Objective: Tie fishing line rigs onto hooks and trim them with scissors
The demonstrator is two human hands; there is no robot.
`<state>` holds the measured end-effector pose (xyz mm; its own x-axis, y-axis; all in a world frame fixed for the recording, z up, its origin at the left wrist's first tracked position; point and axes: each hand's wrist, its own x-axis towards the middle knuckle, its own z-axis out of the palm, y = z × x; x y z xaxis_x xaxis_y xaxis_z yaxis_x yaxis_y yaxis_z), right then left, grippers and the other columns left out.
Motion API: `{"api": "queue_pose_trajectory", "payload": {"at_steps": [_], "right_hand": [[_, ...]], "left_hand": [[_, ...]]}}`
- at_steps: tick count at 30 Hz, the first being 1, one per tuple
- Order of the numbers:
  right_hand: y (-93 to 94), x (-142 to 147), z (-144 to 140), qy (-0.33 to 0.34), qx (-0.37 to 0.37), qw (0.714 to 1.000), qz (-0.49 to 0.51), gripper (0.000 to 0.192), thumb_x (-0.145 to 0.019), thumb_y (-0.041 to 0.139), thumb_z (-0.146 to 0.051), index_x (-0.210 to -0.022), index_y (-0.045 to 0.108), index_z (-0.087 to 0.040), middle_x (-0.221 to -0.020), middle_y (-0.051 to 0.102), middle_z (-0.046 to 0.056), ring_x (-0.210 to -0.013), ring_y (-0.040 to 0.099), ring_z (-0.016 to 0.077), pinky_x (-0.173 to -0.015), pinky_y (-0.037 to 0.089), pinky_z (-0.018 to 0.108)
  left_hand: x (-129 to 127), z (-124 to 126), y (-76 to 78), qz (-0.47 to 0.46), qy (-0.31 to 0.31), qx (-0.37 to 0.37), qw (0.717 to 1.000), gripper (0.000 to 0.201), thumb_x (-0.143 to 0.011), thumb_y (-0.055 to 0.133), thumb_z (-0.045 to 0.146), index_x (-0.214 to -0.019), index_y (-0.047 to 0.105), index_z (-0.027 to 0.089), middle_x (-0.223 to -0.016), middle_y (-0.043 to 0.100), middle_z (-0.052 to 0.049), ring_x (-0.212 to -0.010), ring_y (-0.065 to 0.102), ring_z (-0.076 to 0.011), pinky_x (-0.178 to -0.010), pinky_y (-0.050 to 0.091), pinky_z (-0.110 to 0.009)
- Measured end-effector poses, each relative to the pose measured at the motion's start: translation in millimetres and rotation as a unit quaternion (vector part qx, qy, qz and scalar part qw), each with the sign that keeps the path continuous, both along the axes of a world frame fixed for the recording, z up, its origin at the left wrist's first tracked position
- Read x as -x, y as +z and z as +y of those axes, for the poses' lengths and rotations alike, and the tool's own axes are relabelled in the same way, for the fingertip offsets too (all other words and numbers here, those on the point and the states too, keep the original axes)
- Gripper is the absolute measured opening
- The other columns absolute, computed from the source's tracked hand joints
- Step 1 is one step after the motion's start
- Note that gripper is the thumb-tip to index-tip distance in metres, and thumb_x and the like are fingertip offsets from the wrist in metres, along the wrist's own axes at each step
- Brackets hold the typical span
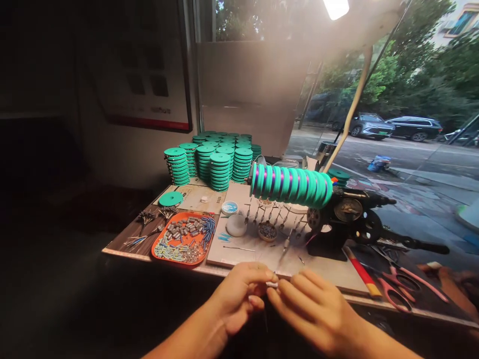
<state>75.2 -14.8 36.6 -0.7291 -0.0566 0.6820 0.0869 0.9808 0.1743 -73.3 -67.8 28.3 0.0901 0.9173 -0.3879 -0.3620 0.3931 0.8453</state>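
left hand (239,291): near centre, just off the near counter edge, fingers curled in, thumb and fingertips pinched on a small pale piece (272,284)
right hand (310,304): just right of the left one, fingers loosely bent, tips closed on the other end of the same piece
hands together: fingertips meet at the piece, held in the air in front of the counter (337,281)
small pale piece: tiny, short, whitish; too small to tell what it is
thin line: a dark strand seems to hang below the pinch, blurred
orange tray (157,249): left of the hands on the counter, holds grey sleeves, blue bits and small metal parts
white board (258,249): just beyond the hands, with a round white dish (236,225) and a small bowl (268,232)
hanging swivels (277,217): row of small metal pieces under the spool row
teal spool row (290,184): on a horizontal rod, right of centre, purple line on some
black winder (348,219): carries the rod, right side
teal spool stacks (213,162): far left of counter, many piles
pink scissors (400,284): near right, lying flat
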Motion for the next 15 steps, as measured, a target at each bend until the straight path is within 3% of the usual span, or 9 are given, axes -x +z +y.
{"api": "queue_pose_trajectory", "payload": {"at_steps": [2, 4, 7, 9, 10, 11, 13, 15], "right_hand": [[-11.3, -3.6, -4.0, 0.008, -0.075, 0.997, -0.002, 0.026, -0.084, 0.040, -0.006, -0.081, 0.065, -0.004, -0.066, 0.065, 0.009, -0.051, 0.050, 0.0155, -0.048, 0.034, 0.030], [-19.4, -1.5, -8.3, 0.001, -0.063, 0.998, 0.008, 0.028, -0.084, 0.038, -0.005, -0.076, 0.065, -0.004, -0.065, 0.065, 0.011, -0.052, 0.051, 0.0162, -0.048, 0.036, 0.030], [-21.4, 3.0, -15.6, 0.014, 0.026, 1.000, 0.005, 0.039, -0.089, 0.029, -0.006, -0.070, 0.063, -0.008, -0.057, 0.061, 0.007, -0.049, 0.048, 0.0138, -0.044, 0.036, 0.026], [-13.6, 5.7, -16.3, 0.056, 0.152, 0.987, -0.008, 0.041, -0.092, 0.028, -0.011, -0.067, 0.061, -0.012, -0.057, 0.060, 0.005, -0.051, 0.049, 0.0122, -0.046, 0.038, 0.023], [-6.9, 8.0, -14.0, 0.070, 0.232, 0.970, -0.019, 0.038, -0.092, 0.031, -0.015, -0.069, 0.061, -0.013, -0.060, 0.061, 0.004, -0.055, 0.051, 0.0117, -0.050, 0.040, 0.022], [1.1, 11.5, -9.7, 0.066, 0.321, 0.944, -0.029, 0.032, -0.090, 0.037, -0.019, -0.070, 0.061, -0.014, -0.064, 0.063, 0.004, -0.059, 0.053, 0.0113, -0.054, 0.042, 0.021], [18.0, 23.0, 3.4, 0.013, 0.499, 0.866, -0.039, 0.018, -0.083, 0.050, -0.022, -0.071, 0.061, -0.015, -0.067, 0.064, 0.002, -0.063, 0.055, 0.0109, -0.059, 0.042, 0.021], [30.8, 39.0, 17.9, -0.041, 0.622, 0.781, -0.043, 0.012, -0.076, 0.056, -0.020, -0.066, 0.059, -0.014, -0.061, 0.060, -0.001, -0.057, 0.052, 0.0097, -0.056, 0.041, 0.020]], "left_hand": [[-0.2, 0.7, 1.7, -0.008, -0.016, 0.002, 1.000, 0.019, -0.057, 0.056, 0.027, -0.058, 0.039, 0.017, -0.058, 0.034, 0.005, -0.046, 0.020, -0.0039, -0.039, 0.010, -0.015], [-1.4, 0.1, 1.6, 0.001, -0.015, -0.007, 1.000, 0.019, -0.059, 0.055, 0.028, -0.058, 0.039, 0.018, -0.057, 0.031, 0.005, -0.046, 0.019, -0.0044, -0.039, 0.011, -0.015], [-3.0, -1.9, -2.5, 0.053, 0.020, -0.056, 0.997, 0.016, -0.062, 0.059, 0.021, -0.055, 0.045, 0.015, -0.060, 0.035, 0.003, -0.051, 0.028, -0.0068, -0.041, 0.022, -0.016], [-2.8, -4.0, -9.5, 0.177, 0.056, -0.157, 0.970, 0.013, -0.067, 0.059, 0.015, -0.057, 0.051, 0.014, -0.068, 0.043, 0.000, -0.062, 0.040, -0.0097, -0.053, 0.034, -0.017], [-2.3, -5.2, -14.4, 0.267, 0.071, -0.232, 0.933, 0.010, -0.071, 0.056, 0.013, -0.061, 0.055, 0.014, -0.074, 0.048, -0.002, -0.069, 0.045, -0.0120, -0.060, 0.038, -0.020], [-1.5, -6.5, -19.9, 0.365, 0.083, -0.312, 0.873, 0.010, -0.075, 0.052, 0.011, -0.068, 0.058, 0.014, -0.080, 0.051, -0.005, -0.075, 0.049, -0.0147, -0.066, 0.041, -0.023], [0.3, -8.9, -30.7, 0.529, 0.115, -0.439, 0.717, 0.020, -0.078, 0.043, 0.006, -0.083, 0.061, 0.014, -0.087, 0.056, -0.010, -0.079, 0.054, -0.0191, -0.068, 0.044, -0.028], [1.5, -10.6, -37.7, 0.611, 0.160, -0.499, 0.594, 0.025, -0.077, 0.042, 0.001, -0.090, 0.060, 0.013, -0.090, 0.060, -0.013, -0.079, 0.056, -0.0209, -0.067, 0.046, -0.029]]}}
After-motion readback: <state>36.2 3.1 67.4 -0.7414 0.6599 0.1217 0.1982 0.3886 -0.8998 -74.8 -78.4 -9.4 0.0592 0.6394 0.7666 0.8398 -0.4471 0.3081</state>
